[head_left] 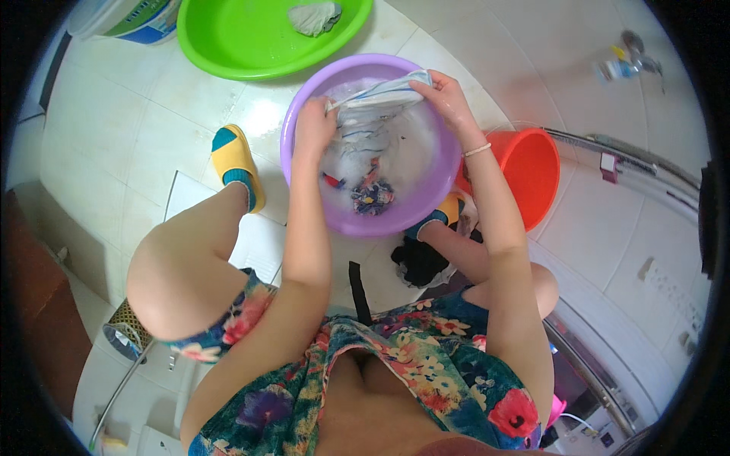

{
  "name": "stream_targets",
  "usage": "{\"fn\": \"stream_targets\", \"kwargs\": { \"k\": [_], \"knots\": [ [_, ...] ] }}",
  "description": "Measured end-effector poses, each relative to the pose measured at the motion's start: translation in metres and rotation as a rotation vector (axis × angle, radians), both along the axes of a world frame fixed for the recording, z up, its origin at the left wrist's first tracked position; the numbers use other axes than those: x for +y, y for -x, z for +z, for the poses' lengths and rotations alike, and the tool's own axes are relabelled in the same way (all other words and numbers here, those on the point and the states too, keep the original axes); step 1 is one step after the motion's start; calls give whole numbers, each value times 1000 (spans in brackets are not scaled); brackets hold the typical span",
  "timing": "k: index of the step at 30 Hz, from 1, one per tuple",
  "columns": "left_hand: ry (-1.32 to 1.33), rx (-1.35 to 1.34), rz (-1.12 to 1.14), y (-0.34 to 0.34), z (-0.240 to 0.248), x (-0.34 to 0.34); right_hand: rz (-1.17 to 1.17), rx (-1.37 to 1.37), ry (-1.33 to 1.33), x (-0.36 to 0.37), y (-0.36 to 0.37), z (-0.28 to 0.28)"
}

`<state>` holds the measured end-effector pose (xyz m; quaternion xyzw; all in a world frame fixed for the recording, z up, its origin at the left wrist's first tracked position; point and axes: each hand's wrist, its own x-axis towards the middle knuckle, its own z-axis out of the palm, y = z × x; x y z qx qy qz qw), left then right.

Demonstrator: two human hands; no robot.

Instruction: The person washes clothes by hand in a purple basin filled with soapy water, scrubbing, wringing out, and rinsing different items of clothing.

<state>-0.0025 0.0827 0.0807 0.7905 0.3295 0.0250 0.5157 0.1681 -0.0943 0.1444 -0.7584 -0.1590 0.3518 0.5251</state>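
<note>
Where the cloth hangs, head view: the cloth (380,97), pale with blue stripes, is stretched between both hands over the far half of the purple basin (449,178), its lower part trailing toward the suds.
Left hand (314,125): grasps the cloth's left end, fingers curled over it.
Right hand (447,99): pinches the cloth's right end between thumb and fingers, above the basin's far right rim; a pale bracelet (477,150) circles the wrist.
Water (422,152): cloudy and sudsy, with a dark patterned garment (372,197) in the near part.
Floor (137,114): pale tiles, shiny near the basins.
Wall (517,45): light, on the right, bearing a tap (639,62).
Around: a green basin (236,38) lies just beyond the purple one, with a grey rag (314,18) inside; a white tub (141,17) stands at upper left, a bin (128,334) at lower left.
In the way: the red bucket (532,178) and right slipper (451,209) crowd the purple basin's right side; black fabric (418,262) lies near that foot. The left slipper (234,161) is clear of the basin.
</note>
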Motion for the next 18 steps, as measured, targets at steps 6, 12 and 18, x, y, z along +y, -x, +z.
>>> {"fn": "stream_targets", "kwargs": {
  "k": [6, 12, 18],
  "knots": [
    [-139, -243, -77, -25, 76, 14, -7, -108, -89, -21, -4, 67],
    [37, -257, -104, -53, 181, 8, -39, -246, -270, -34, -5, 132],
    [194, -418, -135, -65, 238, -22, -3, -219, -400, -43, 12, 185]
  ]
}}
